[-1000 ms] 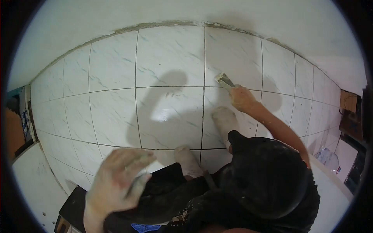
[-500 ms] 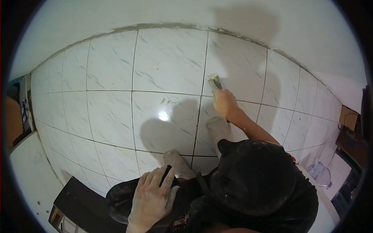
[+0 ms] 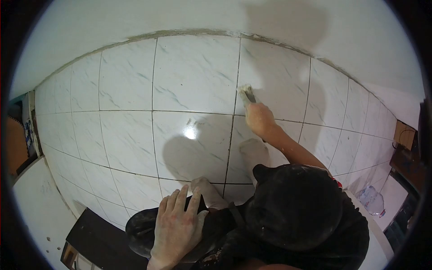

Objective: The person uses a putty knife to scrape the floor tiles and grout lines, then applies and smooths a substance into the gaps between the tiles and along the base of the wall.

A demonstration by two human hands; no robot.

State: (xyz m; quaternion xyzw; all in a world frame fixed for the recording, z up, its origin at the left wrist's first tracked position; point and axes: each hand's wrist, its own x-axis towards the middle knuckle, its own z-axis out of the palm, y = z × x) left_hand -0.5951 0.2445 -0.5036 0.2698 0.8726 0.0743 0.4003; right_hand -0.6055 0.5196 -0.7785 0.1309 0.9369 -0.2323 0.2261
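Note:
My right hand [image 3: 259, 119] is closed around a putty knife [image 3: 249, 97] and points it away from me over the white floor tiles [image 3: 193, 74]. Pale paste [image 3: 244, 88] coats the end of its blade, which overlaps a tile close to a grout line. The handle is mostly hidden inside my fist. My left hand [image 3: 177, 222], dusted with pale powder, lies with fingers stretched out on my black-clad knee [image 3: 139, 229] and holds nothing.
Both my feet [image 3: 208, 191] stand on the tiles. A rough grey joint [image 3: 189, 33] runs along the foot of the white wall [image 3: 180, 15]. A clear plastic bottle [image 3: 371, 200] lies at the right, near dark furniture [image 3: 407, 168]. At lower left is a black panel [image 3: 96, 236].
The view has shifted slightly. My right hand and the putty knife stay over nearly the same tile spot, and my left hand remains on the knee.

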